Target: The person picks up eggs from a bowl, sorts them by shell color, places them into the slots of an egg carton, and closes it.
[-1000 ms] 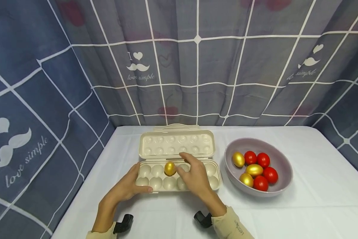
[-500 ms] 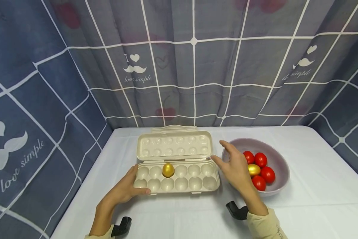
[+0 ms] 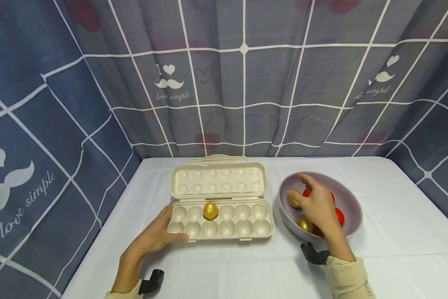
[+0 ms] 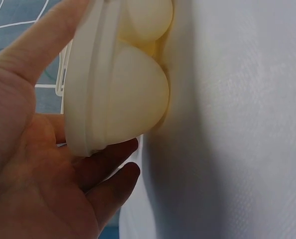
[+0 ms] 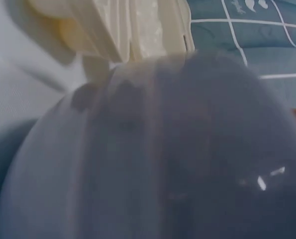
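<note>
My left hand (image 3: 154, 232) grips the left end of an open cream egg carton (image 3: 227, 229), thumb along its front edge. In the left wrist view, fingers (image 4: 113, 189) reach round the carton's rounded cups (image 4: 138, 94). One gold egg (image 3: 210, 211) sits in the back row, third cup from the left. Over the mauve bowl (image 3: 353, 203) is my right hand (image 3: 319, 205), thumb and fingers spread apart, close to a gold egg (image 3: 294, 200) and holding nothing. Another gold egg (image 3: 304, 224) and red eggs (image 3: 339, 216) lie partly hidden beneath it.
The carton's lid (image 3: 218, 180) leans back behind its cups. A white cloth (image 3: 224, 270) covers the table. Grey-blue checked curtains (image 3: 269, 83) hang behind and at both sides. In the right wrist view the bowl's outer wall (image 5: 187, 149) fills most of the picture.
My right hand has moved right, from beside the gold egg in the carton to over the bowl. The left hand keeps its hold on the carton, and the egg stays in its cup.
</note>
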### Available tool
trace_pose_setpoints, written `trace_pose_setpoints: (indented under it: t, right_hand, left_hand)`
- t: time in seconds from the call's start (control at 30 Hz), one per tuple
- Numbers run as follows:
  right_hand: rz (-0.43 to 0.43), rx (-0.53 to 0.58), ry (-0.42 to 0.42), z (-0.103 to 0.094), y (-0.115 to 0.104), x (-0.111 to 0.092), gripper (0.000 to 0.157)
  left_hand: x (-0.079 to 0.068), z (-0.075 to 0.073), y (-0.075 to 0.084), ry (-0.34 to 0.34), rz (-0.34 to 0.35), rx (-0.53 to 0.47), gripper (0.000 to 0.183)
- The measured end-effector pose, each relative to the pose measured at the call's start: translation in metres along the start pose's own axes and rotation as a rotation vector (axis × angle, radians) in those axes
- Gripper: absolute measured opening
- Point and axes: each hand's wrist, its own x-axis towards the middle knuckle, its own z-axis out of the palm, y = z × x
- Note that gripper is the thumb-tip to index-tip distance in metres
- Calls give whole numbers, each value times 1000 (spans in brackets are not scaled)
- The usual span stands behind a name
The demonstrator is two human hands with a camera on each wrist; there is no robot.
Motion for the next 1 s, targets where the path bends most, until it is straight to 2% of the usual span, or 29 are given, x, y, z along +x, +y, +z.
trace_pose_setpoints:
  t: [0.27, 0.4, 0.5, 0.67, 0.77, 1.0]
  right_hand:
    - [63, 30, -110, -4, 8, -3, 58]
    - [72, -13, -160, -1, 10, -7, 60]
    - [69, -53, -176, 1, 13, -9, 60]
    - [78, -53, -198, 3, 19, -7, 62]
    - [65, -60, -227, 4, 22, -7, 64]
    - [8, -84, -259, 10, 24, -6, 53]
  left_hand:
    - [0, 2, 0, -7, -2, -10, 111]
    - [-1, 2, 1, -10, -25, -12, 112]
    - [-2, 0, 2, -9, -32, -6, 113]
    - [-1, 2, 3, -8, -31, 5, 111]
    - [0, 3, 4, -9, -31, 1, 110]
    - [-2, 2, 3, -7, -51, 9, 114]
